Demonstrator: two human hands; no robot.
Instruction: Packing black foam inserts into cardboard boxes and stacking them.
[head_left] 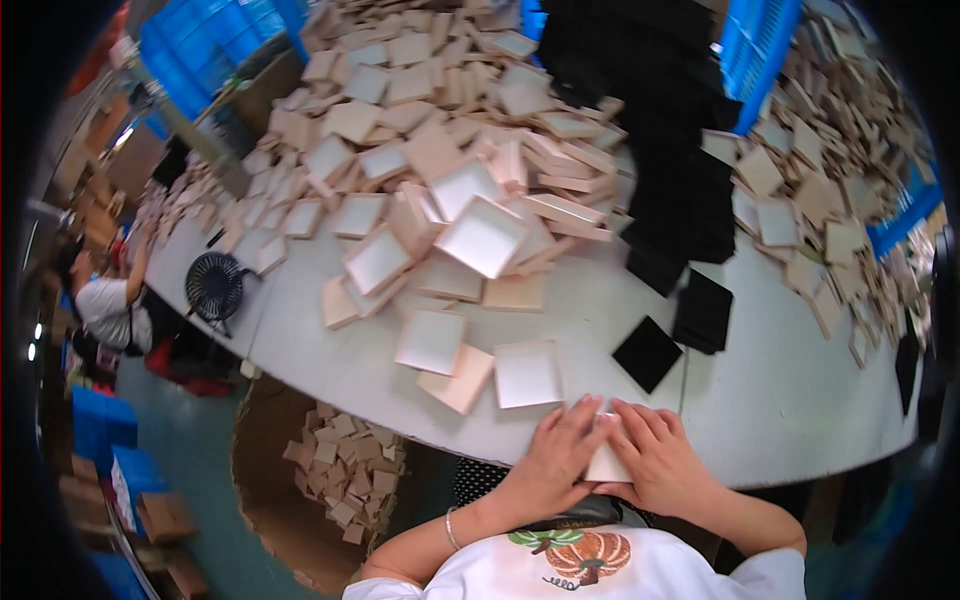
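Head cam, looking down: both hands are right at the near edge of the white table point(780, 400). The left hand point(553, 455) and right hand point(655, 458) are curled around one small pale square box point(607, 462), fingers pressed over its top and sides, so it's pinched between them. Just beyond sit a few loose boxes of the same kind point(527, 374), with a huge heap point(450, 130) further back. A stack of black square pads point(680, 170) runs up the right-centre, one lying loose point(647, 353) near the hands. A small black fan point(214, 285) stands at left, and there's a carton of boxes point(345, 475) on the floor.
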